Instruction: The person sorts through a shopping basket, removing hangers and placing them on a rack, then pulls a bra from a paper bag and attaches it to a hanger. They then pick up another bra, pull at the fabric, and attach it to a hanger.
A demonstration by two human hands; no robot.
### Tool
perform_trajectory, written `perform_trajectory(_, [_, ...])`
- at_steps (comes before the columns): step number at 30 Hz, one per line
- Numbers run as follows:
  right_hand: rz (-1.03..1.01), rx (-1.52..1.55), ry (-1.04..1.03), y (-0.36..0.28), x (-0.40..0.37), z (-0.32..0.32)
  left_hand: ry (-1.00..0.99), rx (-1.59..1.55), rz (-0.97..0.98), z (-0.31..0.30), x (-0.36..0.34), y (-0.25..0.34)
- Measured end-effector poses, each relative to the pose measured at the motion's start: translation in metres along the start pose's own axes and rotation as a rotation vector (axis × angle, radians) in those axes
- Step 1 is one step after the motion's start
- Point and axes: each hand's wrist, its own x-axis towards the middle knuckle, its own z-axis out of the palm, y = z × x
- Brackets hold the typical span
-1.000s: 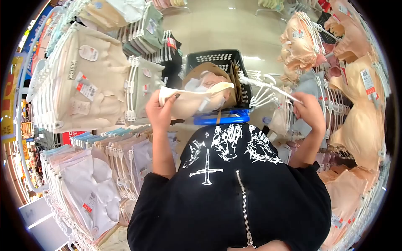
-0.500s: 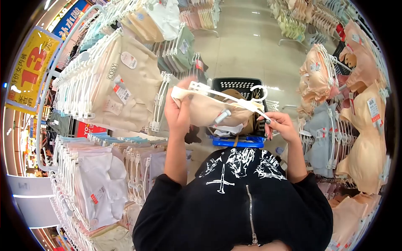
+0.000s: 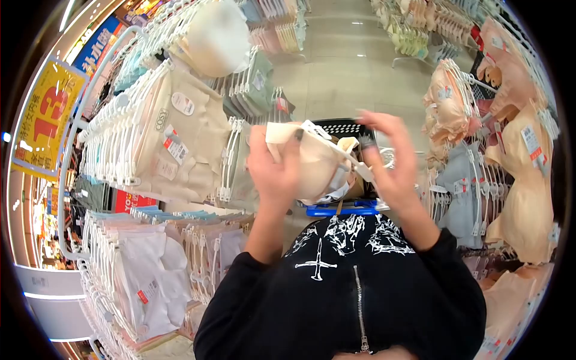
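My left hand [image 3: 275,165] grips one side of a pair of beige briefs [image 3: 319,171], the thumb pressed over the waistband. A white clip hanger [image 3: 336,150] slants across the top of the briefs, down toward my right hand. My right hand [image 3: 390,159], slightly blurred, is lifted beside the hanger's right end with thumb and fingers apart. Below the briefs stands a black shopping basket [image 3: 342,127] with a blue handle [image 3: 343,208]; its contents are mostly hidden by the cloth.
At left, a rack holds beige briefs [image 3: 186,129] and white briefs [image 3: 150,270] on hangers. A yellow price sign [image 3: 48,114] hangs beside it. At right hang grey-blue bras [image 3: 459,192] and beige bras [image 3: 522,186]. A tiled aisle [image 3: 348,72] runs ahead.
My right hand has let go of the hanger's end and risen, its fingers spreading. The briefs have shifted and bunched in my left hand, and the hanger tilts more steeply.
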Motion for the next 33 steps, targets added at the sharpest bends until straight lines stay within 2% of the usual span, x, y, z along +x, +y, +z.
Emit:
perform_trajectory(1, [-0.022, -0.013, -0.112, -0.006, 0.005, 0.009, 0.002, 0.013, 0.010, 0.002, -0.002, 0.000])
perform_trajectory(3, [0.112, 0.122, -0.224, -0.013, 0.015, 0.023, 0.006, 0.039, 0.031, 0.007, -0.006, 0.001])
perform_trajectory(5, [0.326, 0.381, -0.331, 0.001, 0.015, 0.034, -0.039, -0.204, -0.235, 0.006, -0.006, 0.004])
perform_trajectory(9, [0.379, 0.436, -0.284, -0.002, 0.008, 0.034, -0.093, -0.460, -0.427, -0.003, -0.011, -0.002])
perform_trajectory(13, [0.425, 0.608, -0.184, -0.005, 0.003, 0.035, -0.025, -0.436, -0.419, -0.003, -0.011, 0.008])
perform_trajectory(16, [0.466, 0.753, -0.137, -0.008, 0.004, 0.031, -0.010, -0.377, -0.311, -0.006, -0.011, 0.001])
perform_trajectory(19, [0.498, 0.787, -0.157, -0.005, 0.004, 0.026, 0.007, -0.433, -0.397, -0.006, -0.011, 0.011])
perform_trajectory(22, [0.497, 0.882, -0.185, -0.002, 0.005, 0.023, -0.047, -0.403, -0.389, -0.010, -0.011, 0.012])
perform_trajectory(25, [0.462, 0.899, -0.199, 0.000, 0.005, 0.023, -0.148, -0.384, -0.359, -0.019, -0.013, 0.008])
perform_trajectory(28, [0.449, 0.904, -0.246, 0.003, 0.004, 0.020, -0.163, -0.298, -0.246, -0.019, -0.011, 0.006])
perform_trajectory(33, [0.417, 0.949, -0.265, 0.005, 0.002, 0.020, -0.130, -0.287, -0.249, -0.017, -0.011, 0.011])
